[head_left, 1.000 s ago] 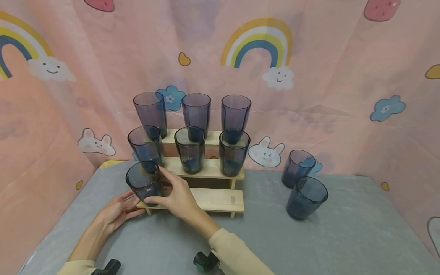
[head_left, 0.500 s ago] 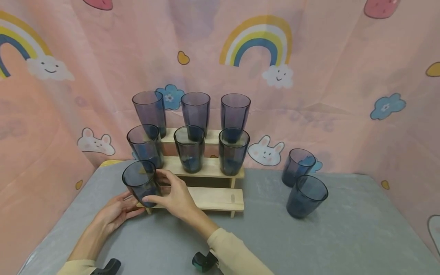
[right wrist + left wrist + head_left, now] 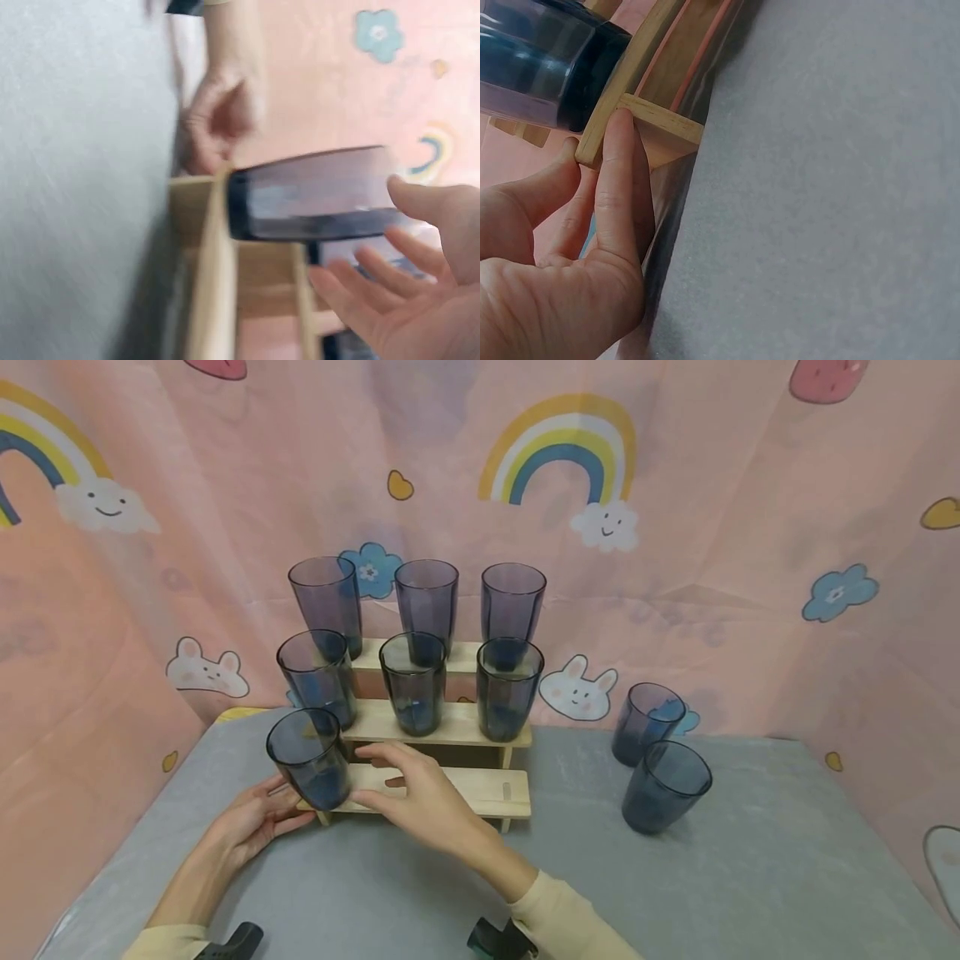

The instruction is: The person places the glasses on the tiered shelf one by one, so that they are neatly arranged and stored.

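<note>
A blue-grey drinking glass [image 3: 309, 762] stands at the left end of the lowest step of a three-step wooden stand [image 3: 476, 792]. My right hand [image 3: 429, 797] is just right of this glass, fingers spread and holding nothing; the right wrist view shows a gap between the palm and the glass [image 3: 315, 196]. At the stand's left end, my left hand [image 3: 255, 822] pinches the lowest step, thumb along the board's edge and index finger [image 3: 616, 180] against the leg below. Several matching glasses [image 3: 414, 689] fill the middle and top steps, three on each.
Two more glasses [image 3: 666, 789] stand on the grey tabletop [image 3: 772, 860] to the right, one partly behind the other. A pink patterned cloth [image 3: 720, 510] hangs behind and at the sides. Dark wrist devices [image 3: 236, 942] sit at both sleeves.
My right hand has let go of the glass and drawn back to the right. Before that, the glass shifted slightly left on the lowest step. The left hand has stayed in place.
</note>
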The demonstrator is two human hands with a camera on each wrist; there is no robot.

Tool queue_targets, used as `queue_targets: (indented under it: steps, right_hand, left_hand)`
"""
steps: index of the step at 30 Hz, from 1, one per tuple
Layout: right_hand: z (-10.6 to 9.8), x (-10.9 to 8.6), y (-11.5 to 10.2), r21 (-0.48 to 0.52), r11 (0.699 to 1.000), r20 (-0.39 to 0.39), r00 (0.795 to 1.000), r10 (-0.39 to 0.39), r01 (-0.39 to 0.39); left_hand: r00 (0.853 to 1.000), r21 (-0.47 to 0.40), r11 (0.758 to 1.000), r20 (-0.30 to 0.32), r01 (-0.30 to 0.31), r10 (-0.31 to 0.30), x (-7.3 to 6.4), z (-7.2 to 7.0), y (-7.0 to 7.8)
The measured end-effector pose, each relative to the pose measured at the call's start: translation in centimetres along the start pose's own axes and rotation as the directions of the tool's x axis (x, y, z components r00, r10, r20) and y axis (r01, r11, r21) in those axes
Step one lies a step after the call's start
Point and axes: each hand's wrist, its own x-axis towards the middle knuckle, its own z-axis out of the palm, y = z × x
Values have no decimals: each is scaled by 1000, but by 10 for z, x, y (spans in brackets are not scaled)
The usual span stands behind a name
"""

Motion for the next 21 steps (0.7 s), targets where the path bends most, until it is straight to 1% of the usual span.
queue_targets:
  steps: [4, 6, 9, 11, 13, 15, 16, 19, 21]
  right_hand:
    - [-28, -17, -13, -11, 1000, 75, 997, -26, 27]
    - [-44, -27, -17, -37, 998, 75, 996, -52, 55]
    - [-70, -42, -17, -102, 988, 16, 993, -116, 117]
    - [-89, -53, -13, -161, 980, -42, 991, -129, 121]
    - [-109, -64, -7, -231, 968, -97, 988, -123, 98]
    - [-130, -76, 2, -309, 949, -152, 983, -106, 55]
    - [-140, -83, 8, -361, 932, -180, 978, -101, 30]
    - [-167, -102, 28, -501, 865, -258, 957, -134, -14]
    - [-182, -116, 40, -555, 830, -301, 943, -144, -50]
  left_hand:
    - [1000, -14, 1000, 7, 0, 1, 0, 1, 0]
    - [1000, -26, 1000, 14, -1, 1, 0, 1, 0]
    - [1000, -41, 999, 15, 1, 0, -1, 1, 1]
    - [1000, -47, 999, 13, 4, -3, -1, 2, 1]
    - [1000, -51, 999, 10, 7, -7, -1, 2, 1]
    - [1000, -50, 999, 6, 10, -10, -1, 3, 2]
    - [1000, -49, 999, 4, 12, -11, -1, 3, 2]
    - [1000, -43, 999, 0, 14, -14, -1, 3, 2]
    - [1000, -39, 999, -2, 13, -13, -2, 3, 1]
